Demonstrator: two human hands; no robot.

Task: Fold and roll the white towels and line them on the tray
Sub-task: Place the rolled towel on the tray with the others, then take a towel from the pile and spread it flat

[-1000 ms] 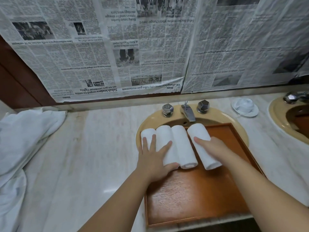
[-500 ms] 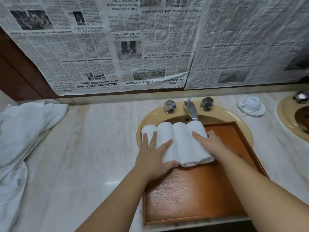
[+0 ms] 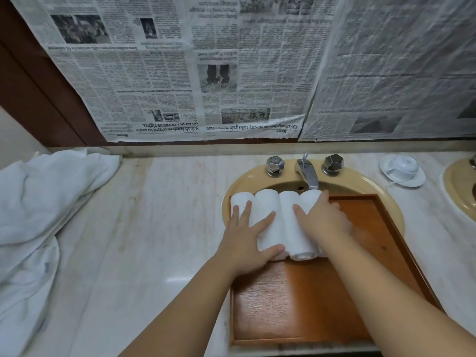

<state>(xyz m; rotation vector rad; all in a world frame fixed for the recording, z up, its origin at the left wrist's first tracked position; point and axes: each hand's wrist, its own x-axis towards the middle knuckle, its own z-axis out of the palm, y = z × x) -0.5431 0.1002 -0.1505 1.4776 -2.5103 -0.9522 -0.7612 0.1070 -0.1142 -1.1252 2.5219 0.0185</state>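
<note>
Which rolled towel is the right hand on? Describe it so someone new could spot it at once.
Find the wooden tray lying over the yellow sink. Four rolled white towels lie side by side at its far left end. The one you want is the rightmost roll, just below the tap: the right hand rests on it, and only bare tray lies to its right.
</note>
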